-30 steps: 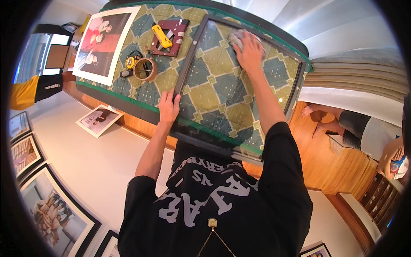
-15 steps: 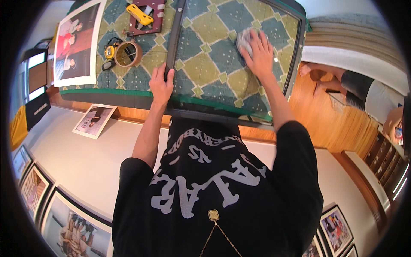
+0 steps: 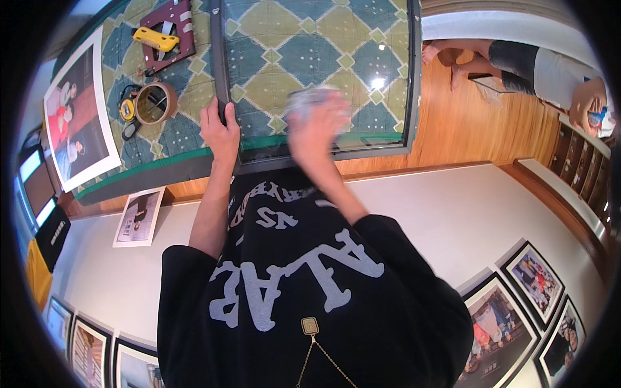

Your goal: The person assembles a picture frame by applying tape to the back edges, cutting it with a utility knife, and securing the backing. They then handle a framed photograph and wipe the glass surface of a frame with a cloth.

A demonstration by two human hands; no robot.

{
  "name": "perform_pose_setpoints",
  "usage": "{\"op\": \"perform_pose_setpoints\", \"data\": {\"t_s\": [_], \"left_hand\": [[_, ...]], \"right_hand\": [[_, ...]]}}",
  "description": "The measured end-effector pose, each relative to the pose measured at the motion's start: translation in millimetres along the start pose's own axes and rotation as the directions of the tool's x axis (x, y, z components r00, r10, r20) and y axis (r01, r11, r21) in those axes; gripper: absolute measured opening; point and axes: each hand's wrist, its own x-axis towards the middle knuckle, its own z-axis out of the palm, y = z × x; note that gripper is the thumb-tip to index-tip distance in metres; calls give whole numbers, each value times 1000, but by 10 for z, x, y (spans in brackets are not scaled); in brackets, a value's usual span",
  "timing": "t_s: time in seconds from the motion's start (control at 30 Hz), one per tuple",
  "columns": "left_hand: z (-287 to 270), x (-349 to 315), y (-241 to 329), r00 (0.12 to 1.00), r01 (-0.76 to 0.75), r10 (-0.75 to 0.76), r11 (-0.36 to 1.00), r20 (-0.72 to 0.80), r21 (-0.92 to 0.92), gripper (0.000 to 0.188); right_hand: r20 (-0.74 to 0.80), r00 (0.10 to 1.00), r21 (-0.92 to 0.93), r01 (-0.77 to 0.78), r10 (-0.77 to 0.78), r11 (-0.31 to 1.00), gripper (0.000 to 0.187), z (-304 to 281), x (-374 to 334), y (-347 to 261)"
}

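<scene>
A large dark frame [image 3: 220,68] with a glass pane [image 3: 323,61] lies on a green and teal patterned quilt, which shows through the glass. My left hand [image 3: 220,132] is closed around the frame's left bar, thumb on the inner side and fingers on the outer. Over the pane's near part, my right hand [image 3: 321,126] is smeared by motion. Under its fingers is a crumpled grey-white cloth [image 3: 301,100], pressed against the glass; its exact material is too blurred to tell.
Left of the frame lie a tape roll [image 3: 169,103], a tape measure [image 3: 127,110], a yellow utility knife [image 3: 155,39] on a maroon piece [image 3: 182,48], and a large photo print [image 3: 77,116]. Framed pictures [image 3: 495,323] stand behind me. At right, another person [image 3: 550,71] is on the wooden floor.
My right hand has swept the cloth from the pane's far right toward its near left. My left hand still grips the left bar. The whole view has shifted.
</scene>
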Motion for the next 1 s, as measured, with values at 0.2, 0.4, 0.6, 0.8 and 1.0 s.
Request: {"op": "perform_pose_setpoints", "data": {"t_s": [0.2, 0.4, 0.6, 0.8, 1.0], "left_hand": [[-45, 0, -29, 999, -41, 41, 999, -19, 30, 31], [-13, 5, -10, 999, -34, 31, 998, 44, 60, 33], [-82, -13, -22, 993, 21, -31, 996, 116, 89, 35], [-59, -5, 1, 997, -70, 65, 990, 47, 119, 34], [-89, 10, 43, 995, -85, 79, 992, 63, 93, 31]], "right_hand": [[48, 961, -183, 276, -272, 944, 56, -392, -125, 694], [-168, 975, -156, -171, 144, 973, 55, -681, 17, 1442], [-330, 937, -50, 103, -114, 993, 39, -554, 1101, 1499], [-174, 971, 22, 172, -166, 985, 49, -616, 1304, 1333], [-95, 995, -41, 4, -8, 999, 51, -691, 635, 1578]]}}
